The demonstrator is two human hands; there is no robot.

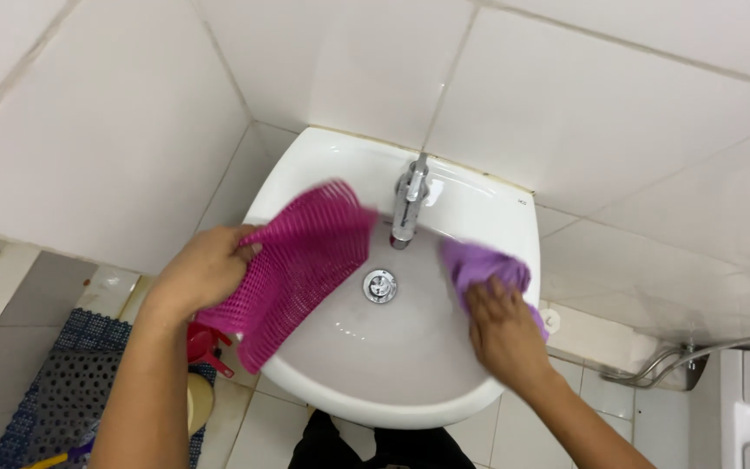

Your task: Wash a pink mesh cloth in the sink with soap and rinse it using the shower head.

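Note:
My left hand (206, 269) grips the edge of a magenta mesh mat (301, 265), held flat over the left side of the white washbasin (470, 193). My right hand (501, 330) presses a purple cloth (483, 267) against the basin's inner right wall; the cloth is blurred. Between the two hands lie the chrome drain (380, 286) and, above it, the chrome tap (410, 198).
White wall tiles (566, 95) surround the basin. A blue perforated floor mat (62, 382) lies at lower left, with a red plastic scoop (201, 343) and a yellowish container (200, 401) under the basin's left edge. A chrome hose fitting (661, 369) sits at lower right.

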